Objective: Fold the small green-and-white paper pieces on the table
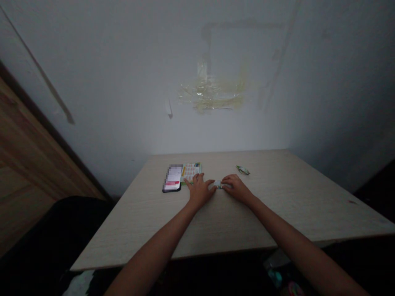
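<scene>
A small, pale, flat piece with coloured marks on its lower edge [217, 184] lies between my two hands, at the middle of the table. The thumb and a finger of my left hand [199, 190] pinch its left edge, while the other fingers spread over a printed sheet [191, 169]. From the other side, my right hand [237, 188] has its fingertips drawn together on the piece's right edge. It is too small to tell exactly what the piece is. Rows of small pictures cover the sheet, whose lower part is partly behind my left hand.
A phone with a lit, partly blurred screen [173, 179] lies left of the sheet. Beyond my right hand is a small, crumpled green and white wrapper [243, 169]. The pale wooden table [148, 218] meets a wall [129, 82] bearing old tape. Dark cloth stands at the left.
</scene>
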A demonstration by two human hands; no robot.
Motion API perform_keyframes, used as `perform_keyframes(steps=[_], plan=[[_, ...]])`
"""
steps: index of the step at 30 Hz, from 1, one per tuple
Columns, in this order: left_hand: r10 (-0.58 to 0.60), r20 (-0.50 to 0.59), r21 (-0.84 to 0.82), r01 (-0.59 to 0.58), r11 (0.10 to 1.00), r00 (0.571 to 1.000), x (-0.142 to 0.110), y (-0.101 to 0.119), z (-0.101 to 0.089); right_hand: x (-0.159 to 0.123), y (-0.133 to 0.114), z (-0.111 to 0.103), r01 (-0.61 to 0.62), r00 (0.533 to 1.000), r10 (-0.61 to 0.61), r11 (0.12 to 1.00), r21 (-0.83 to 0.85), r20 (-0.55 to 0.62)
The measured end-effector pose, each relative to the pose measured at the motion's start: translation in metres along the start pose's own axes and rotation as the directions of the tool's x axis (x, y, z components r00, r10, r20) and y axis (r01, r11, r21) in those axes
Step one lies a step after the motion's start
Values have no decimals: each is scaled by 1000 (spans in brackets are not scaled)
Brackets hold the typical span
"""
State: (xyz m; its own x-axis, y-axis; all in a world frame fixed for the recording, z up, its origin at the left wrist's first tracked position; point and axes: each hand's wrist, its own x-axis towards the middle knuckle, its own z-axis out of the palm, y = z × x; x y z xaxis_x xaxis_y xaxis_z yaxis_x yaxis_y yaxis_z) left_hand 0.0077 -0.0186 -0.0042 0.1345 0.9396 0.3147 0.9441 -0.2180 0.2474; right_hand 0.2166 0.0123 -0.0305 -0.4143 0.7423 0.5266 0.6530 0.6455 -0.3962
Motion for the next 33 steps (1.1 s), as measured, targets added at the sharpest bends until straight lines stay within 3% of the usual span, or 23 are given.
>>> perform_keyframes(steps=[10,21,33], plan=[[-23,50,-20,24,1000,998,4,-1,-1,0,-5,-5,91,996,-91,996,7,18],[2,56,9,-2,1000,998,1,-1,-2,-3,-7,-12,64,997,-58,984,-166,43],[18,52,1,-18,1000,998,2,-4,3,-3,-13,-10,30,996,-7,969,-246,92]])
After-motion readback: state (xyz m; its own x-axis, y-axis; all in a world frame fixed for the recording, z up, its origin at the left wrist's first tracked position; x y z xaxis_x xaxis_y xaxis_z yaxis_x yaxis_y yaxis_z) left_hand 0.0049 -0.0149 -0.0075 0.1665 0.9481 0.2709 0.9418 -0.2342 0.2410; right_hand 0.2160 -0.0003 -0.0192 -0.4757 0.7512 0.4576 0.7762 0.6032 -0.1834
